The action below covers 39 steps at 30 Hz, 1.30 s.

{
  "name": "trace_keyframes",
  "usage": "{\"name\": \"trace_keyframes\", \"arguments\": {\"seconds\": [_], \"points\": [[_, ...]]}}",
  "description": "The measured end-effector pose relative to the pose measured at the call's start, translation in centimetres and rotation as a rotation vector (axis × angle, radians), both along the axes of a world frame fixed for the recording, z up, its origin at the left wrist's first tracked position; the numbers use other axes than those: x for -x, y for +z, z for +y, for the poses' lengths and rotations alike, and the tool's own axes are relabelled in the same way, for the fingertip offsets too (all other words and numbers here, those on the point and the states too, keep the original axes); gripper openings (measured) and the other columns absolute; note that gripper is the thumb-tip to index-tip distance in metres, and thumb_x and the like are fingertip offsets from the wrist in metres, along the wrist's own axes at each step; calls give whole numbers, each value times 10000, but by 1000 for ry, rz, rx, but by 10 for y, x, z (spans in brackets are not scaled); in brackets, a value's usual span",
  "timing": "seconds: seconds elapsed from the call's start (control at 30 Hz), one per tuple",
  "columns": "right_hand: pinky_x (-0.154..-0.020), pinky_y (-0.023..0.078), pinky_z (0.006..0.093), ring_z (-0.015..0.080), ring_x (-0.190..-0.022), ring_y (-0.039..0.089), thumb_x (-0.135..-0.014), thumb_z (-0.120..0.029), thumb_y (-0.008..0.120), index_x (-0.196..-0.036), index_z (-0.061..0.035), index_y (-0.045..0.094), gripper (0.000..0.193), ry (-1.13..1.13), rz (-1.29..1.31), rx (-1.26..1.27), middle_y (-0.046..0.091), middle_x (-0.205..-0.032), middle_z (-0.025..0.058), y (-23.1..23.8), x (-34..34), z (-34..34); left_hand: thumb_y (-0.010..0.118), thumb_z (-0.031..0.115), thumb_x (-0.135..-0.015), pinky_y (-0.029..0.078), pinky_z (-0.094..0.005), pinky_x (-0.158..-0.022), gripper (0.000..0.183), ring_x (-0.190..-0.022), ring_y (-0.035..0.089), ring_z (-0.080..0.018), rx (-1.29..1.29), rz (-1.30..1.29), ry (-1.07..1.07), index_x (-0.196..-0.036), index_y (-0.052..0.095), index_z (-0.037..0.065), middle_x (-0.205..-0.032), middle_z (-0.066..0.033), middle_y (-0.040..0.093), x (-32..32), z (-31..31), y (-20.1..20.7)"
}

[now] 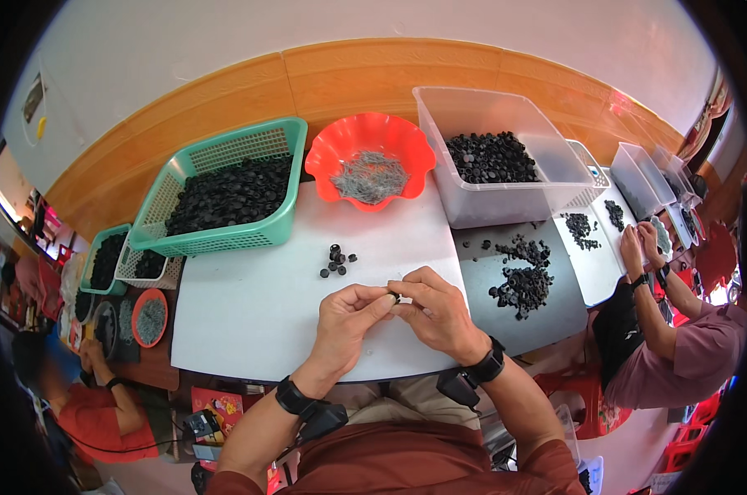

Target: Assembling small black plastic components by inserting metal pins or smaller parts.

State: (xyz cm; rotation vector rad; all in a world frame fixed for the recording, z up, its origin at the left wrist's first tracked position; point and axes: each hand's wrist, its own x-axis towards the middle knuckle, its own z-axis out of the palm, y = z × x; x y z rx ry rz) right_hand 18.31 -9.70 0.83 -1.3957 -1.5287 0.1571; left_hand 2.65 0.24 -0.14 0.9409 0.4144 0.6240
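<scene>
My left hand [348, 320] and my right hand [441, 315] meet over the near part of the white tabletop [249, 309]. Between their fingertips they pinch a small black round part [395, 298], mostly covered by the fingers. Whether a thin metal pin is held with it is too small to tell. Just beyond the hands lies a little group of black round parts [338, 261]. Farther back, a red wavy-rimmed bowl [324, 140] holds many thin silvery pins [370, 176].
At the back left stands a green basket [254, 234] of black pieces. A clear plastic bin [497, 206] with black caps is back right. Loose black parts [523, 289] lie on a grey board [493, 330]. Co-workers sit left [113, 417] and right [670, 355].
</scene>
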Motion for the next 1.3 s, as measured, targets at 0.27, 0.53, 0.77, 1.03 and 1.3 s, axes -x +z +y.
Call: {"name": "trace_keyframes", "arguments": {"seconds": [0.27,0.53,0.77,1.03,1.3], "points": [[-645,540,364,275,-733,658,-856,-86,771,-1127,-54,674,290,-13,63,89,631,-1018,106,3,2,-3,681,19,-954,595,-285,-830,118,-877,710,-155,-50,8,-21,-1067,677,-14,-999,-109,725,1,-1,-3],[-641,548,387,303,-769,667,-848,-90,768,-1082,-53,661,259,-23,-10,104,630,-1019,109,6,4,-4,702,38,-945,575,-258,-817,134,-879,702,-134,-35,20,-26,-1062,645,9,-994,-86,717,1,-2,1],[-622,546,384,301,-754,662,-843,-70,758,-1068,-57,663,245,0,-28,114,631,-985,92,5,2,-5,715,61,-941,561,-253,-798,153,-872,682,-112,-29,42,-66,-1061,627,22,-980,-63,705,2,-2,4],[-520,498,309,190,-589,595,-823,-124,818,-1090,-61,676,309,36,-1,38,635,-967,75,6,2,-2,717,79,-939,532,-246,-778,169,-849,652,-106,-11,32,-40,-1075,641,11,-984,-65,707,4,-2,7],[-456,445,271,125,-503,537,-798,-153,856,-1121,-43,693,379,-27,40,-46,644,-975,95,3,-1,-3,753,9,-891,533,-227,-792,153,-896,643,-64,-555,185,342,-1035,701,3,-1014,-41,727,34,32,38]]}}
